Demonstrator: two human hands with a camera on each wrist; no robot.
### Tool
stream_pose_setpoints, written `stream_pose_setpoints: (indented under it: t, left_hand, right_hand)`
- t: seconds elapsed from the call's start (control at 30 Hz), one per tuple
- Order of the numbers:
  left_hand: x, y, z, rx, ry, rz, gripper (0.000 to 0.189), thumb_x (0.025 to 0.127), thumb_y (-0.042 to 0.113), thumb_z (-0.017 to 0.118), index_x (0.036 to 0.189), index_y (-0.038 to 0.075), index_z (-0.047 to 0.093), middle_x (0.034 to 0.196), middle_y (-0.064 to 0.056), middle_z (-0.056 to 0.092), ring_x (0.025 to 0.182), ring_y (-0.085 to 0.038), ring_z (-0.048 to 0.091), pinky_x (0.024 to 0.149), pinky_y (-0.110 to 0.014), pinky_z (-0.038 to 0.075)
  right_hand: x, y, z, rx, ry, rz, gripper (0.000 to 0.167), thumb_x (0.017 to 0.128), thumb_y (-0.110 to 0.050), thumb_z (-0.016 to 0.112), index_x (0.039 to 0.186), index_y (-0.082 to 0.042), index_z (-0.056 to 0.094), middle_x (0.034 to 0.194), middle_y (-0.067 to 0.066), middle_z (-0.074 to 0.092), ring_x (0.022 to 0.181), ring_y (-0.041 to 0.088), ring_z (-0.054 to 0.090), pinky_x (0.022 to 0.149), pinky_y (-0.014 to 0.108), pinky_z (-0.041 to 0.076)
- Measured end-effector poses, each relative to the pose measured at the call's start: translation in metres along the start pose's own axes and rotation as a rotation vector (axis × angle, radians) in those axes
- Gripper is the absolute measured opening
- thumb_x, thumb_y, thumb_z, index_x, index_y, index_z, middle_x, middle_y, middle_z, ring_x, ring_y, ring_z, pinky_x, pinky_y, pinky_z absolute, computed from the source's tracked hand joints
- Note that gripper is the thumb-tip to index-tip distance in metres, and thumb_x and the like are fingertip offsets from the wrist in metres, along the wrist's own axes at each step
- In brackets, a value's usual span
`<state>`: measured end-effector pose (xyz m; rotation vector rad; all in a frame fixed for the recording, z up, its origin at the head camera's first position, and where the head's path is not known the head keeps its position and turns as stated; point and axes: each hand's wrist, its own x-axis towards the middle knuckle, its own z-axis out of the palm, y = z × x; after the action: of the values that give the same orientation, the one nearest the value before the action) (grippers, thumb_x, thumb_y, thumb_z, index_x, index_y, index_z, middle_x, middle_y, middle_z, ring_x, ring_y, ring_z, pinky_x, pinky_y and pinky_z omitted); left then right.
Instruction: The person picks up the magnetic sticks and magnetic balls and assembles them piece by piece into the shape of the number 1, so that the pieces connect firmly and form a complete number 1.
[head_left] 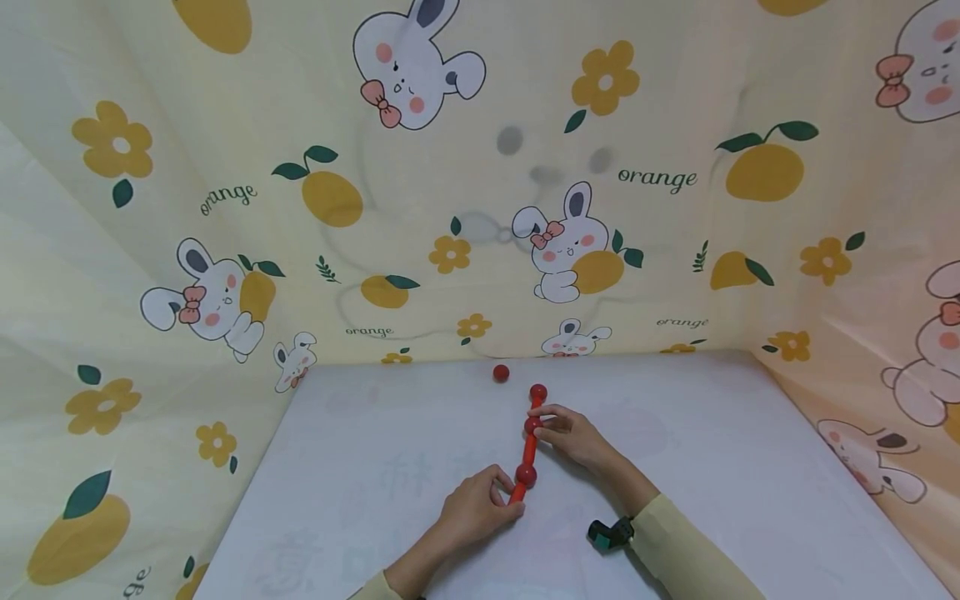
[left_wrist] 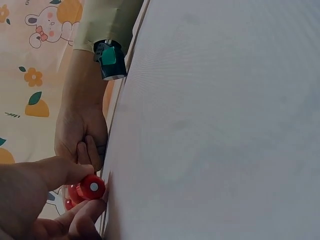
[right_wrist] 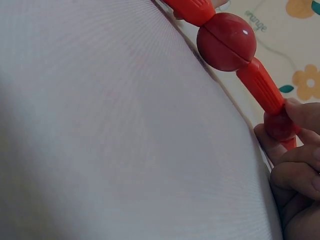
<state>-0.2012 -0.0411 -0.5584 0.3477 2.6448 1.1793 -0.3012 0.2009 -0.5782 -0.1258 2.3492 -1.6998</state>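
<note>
A chain of red balls joined by orange-red rods point(head_left: 529, 451) runs away from me over the white table. My left hand point(head_left: 474, 510) pinches the rod at its near end between thumb and fingers. Farther along, the right hand point(head_left: 576, 437) pinches the middle ball point(right_wrist: 281, 126). The nearest ball point(right_wrist: 227, 42) sits between the two hands, and another ball point(head_left: 537, 392) caps the far end. In the left wrist view the near rod's end point(left_wrist: 93, 187) faces the camera, showing a pale round spot. Most of the chain is hidden behind it there.
One loose red ball point(head_left: 501, 373) lies near the back edge of the white table point(head_left: 360, 467), left of the chain's far end. A patterned cloth point(head_left: 465, 167) with rabbits and oranges hangs behind and along both sides. A small dark camera point(head_left: 611, 534) is strapped at the right wrist.
</note>
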Motion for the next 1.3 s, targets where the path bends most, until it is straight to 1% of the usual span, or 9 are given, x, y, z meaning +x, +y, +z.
stream_pose_setpoints:
  t: [0.2,0.33,0.6,0.77,0.87,1.0,1.07,1.13,1.3]
  left_hand:
    - [-0.0018,-0.0006,0.0001,-0.019,0.005,0.025,0.024,0.090,0.028,0.083,0.102,0.020,0.066,0.070,0.010,0.061,0.062,-0.009,0.054,0.054,-0.029,0.041]
    - [-0.0021,-0.0012,-0.0005,-0.033,0.009,0.036,0.023,0.090,0.027,0.082,0.102,0.020,0.065,0.069,0.010,0.062,0.062,-0.009,0.054,0.055,-0.029,0.041]
    - [-0.0023,-0.0001,-0.0023,-0.036,0.016,0.035,0.023,0.091,0.027,0.082,0.102,0.018,0.064,0.070,0.008,0.063,0.063,-0.009,0.055,0.056,-0.030,0.041]
    - [-0.0017,-0.0017,-0.0012,-0.045,0.017,0.034,0.023,0.091,0.028,0.082,0.103,0.018,0.065,0.069,0.009,0.064,0.063,-0.009,0.055,0.056,-0.030,0.041]
    - [-0.0014,-0.0031,-0.0006,-0.048,0.022,0.033,0.022,0.091,0.028,0.082,0.103,0.019,0.065,0.069,0.010,0.064,0.063,-0.009,0.055,0.056,-0.029,0.042]
    - [-0.0011,-0.0038,-0.0016,-0.050,0.015,0.017,0.024,0.091,0.030,0.083,0.103,0.018,0.066,0.070,0.009,0.063,0.064,-0.009,0.055,0.056,-0.029,0.042]
    - [-0.0009,-0.0035,-0.0028,-0.051,0.007,0.015,0.025,0.091,0.030,0.083,0.104,0.018,0.066,0.071,0.009,0.063,0.064,-0.010,0.055,0.056,-0.029,0.042]
    - [-0.0004,-0.0036,-0.0039,-0.045,0.003,0.015,0.026,0.091,0.031,0.084,0.105,0.018,0.066,0.071,0.008,0.062,0.065,-0.010,0.054,0.056,-0.029,0.042]
    - [0.0000,-0.0018,-0.0063,-0.021,-0.005,0.016,0.028,0.090,0.032,0.085,0.105,0.019,0.066,0.072,0.009,0.061,0.065,-0.010,0.054,0.056,-0.029,0.042]
  right_hand:
    - [-0.0002,0.0001,0.0001,-0.006,0.007,0.003,0.034,0.101,-0.026,0.077,0.135,-0.022,0.073,0.127,0.005,0.075,0.120,0.028,0.063,0.088,0.036,0.054]
    - [0.0000,0.0001,-0.0005,-0.010,0.013,-0.002,0.033,0.102,-0.026,0.077,0.134,-0.023,0.073,0.127,0.004,0.075,0.122,0.028,0.063,0.090,0.037,0.053]
    - [0.0016,0.0005,-0.0004,-0.001,0.016,-0.005,0.033,0.102,-0.024,0.076,0.134,-0.024,0.073,0.125,0.004,0.076,0.118,0.027,0.064,0.086,0.035,0.051]
    - [0.0004,0.0006,-0.0001,0.004,0.017,-0.003,0.034,0.101,-0.022,0.077,0.135,-0.021,0.073,0.125,0.006,0.076,0.117,0.028,0.063,0.084,0.035,0.051]
    - [0.0000,0.0005,0.0007,0.005,0.016,0.002,0.034,0.101,-0.023,0.077,0.135,-0.021,0.073,0.126,0.006,0.076,0.120,0.029,0.063,0.089,0.039,0.053]
    - [-0.0001,-0.0001,0.0009,-0.005,0.017,0.006,0.033,0.102,-0.024,0.076,0.135,-0.023,0.072,0.126,0.003,0.076,0.126,0.030,0.064,0.102,0.051,0.053]
    - [-0.0005,-0.0008,0.0008,-0.013,0.021,0.003,0.033,0.102,-0.024,0.076,0.135,-0.023,0.072,0.126,0.002,0.076,0.127,0.030,0.063,0.105,0.056,0.051]
    - [-0.0008,-0.0014,0.0007,-0.021,0.028,0.001,0.033,0.102,-0.024,0.076,0.135,-0.023,0.072,0.126,0.003,0.076,0.127,0.031,0.064,0.105,0.057,0.051]
    - [-0.0013,-0.0019,0.0001,-0.012,0.027,0.001,0.033,0.102,-0.023,0.076,0.135,-0.023,0.072,0.126,0.003,0.076,0.127,0.031,0.064,0.102,0.051,0.053]
